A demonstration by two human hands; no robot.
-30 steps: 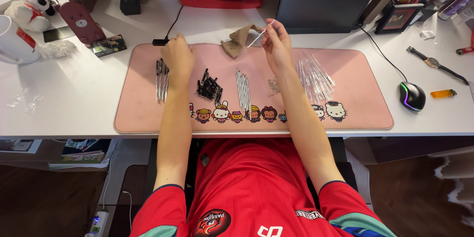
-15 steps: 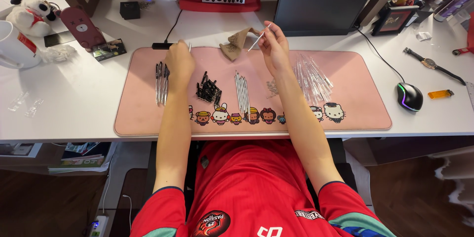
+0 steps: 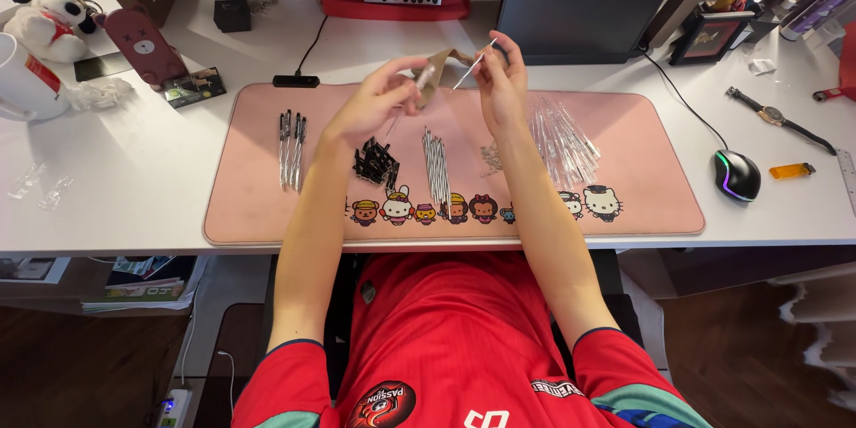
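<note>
While the left hand (image 3: 379,98) pinches a pen barrel (image 3: 424,82), right fingers (image 3: 489,58) grip a thin refill (image 3: 473,64) — tips nearly meeting.

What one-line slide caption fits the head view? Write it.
Both hands, left hand and right hand, raised over a pink desk mat, putting pen parts together.

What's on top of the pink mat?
On the pink mat lie finished pens, black caps, thin refills and clear barrels. The forearms cover parts of the mat.
</note>
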